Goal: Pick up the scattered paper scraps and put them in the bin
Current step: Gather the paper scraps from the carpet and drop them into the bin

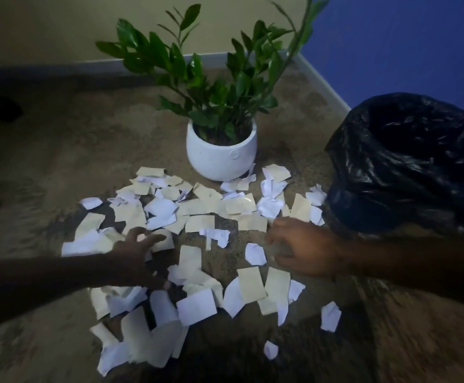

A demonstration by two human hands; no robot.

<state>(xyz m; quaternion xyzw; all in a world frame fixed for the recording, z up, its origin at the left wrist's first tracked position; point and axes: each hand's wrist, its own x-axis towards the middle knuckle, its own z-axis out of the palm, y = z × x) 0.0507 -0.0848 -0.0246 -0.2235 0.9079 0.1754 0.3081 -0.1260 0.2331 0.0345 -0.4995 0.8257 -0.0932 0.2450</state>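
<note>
Left hand (139, 252) spread, right hand's (300, 246) grip can't be told — paper scraps (197, 305) easily dropped short of bin (407, 164).

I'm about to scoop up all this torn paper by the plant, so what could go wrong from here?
1. Scraps lie against the white pot; a sweeping hand could knock the plant.
2. The bin has a loose black liner that may fold inward, so dropped paper could miss.
3. Your left hand and right hand both reach into a wide spread; small outlying scraps could be missed.
</note>
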